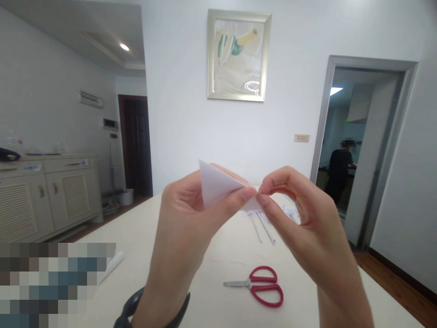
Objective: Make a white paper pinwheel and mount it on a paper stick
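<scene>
White folded paper (218,184) sits between our hands above the table (143,237): left hand (186,218) pinches it, right hand (303,223) nips its corner.

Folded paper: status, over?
Left hand pinches folded white paper. Right hand pinches its tip. Red scissors lie on table below, apart from hands.

both hands (191,218) (303,218) pinching folded white paper (218,184), red scissors (259,284) on table (136,237)
</scene>
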A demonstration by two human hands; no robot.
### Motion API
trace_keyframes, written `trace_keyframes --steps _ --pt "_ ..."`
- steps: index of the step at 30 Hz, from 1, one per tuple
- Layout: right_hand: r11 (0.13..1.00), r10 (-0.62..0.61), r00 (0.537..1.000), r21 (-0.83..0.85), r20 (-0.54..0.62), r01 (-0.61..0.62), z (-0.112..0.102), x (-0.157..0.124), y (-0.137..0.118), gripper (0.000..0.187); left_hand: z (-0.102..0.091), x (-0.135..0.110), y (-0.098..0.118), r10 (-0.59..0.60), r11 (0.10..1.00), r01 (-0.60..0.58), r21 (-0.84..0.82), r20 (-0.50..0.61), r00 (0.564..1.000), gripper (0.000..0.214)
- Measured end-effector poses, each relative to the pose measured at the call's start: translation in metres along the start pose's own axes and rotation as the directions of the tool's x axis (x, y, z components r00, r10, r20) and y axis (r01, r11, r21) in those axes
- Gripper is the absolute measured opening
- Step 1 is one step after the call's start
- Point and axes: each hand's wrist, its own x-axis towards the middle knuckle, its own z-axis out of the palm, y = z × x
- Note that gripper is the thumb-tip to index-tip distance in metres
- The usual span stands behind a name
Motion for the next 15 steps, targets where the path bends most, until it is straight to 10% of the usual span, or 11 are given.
trace_keyframes --steps 15 --pt "1.0 0.014 0.998 -0.009 -0.054 -0.014 -0.014 0.014 0.029 0.007 -0.003 0.017 -0.015 0.076 0.995 -0.085 -0.049 -0.166 0.983 0.011"
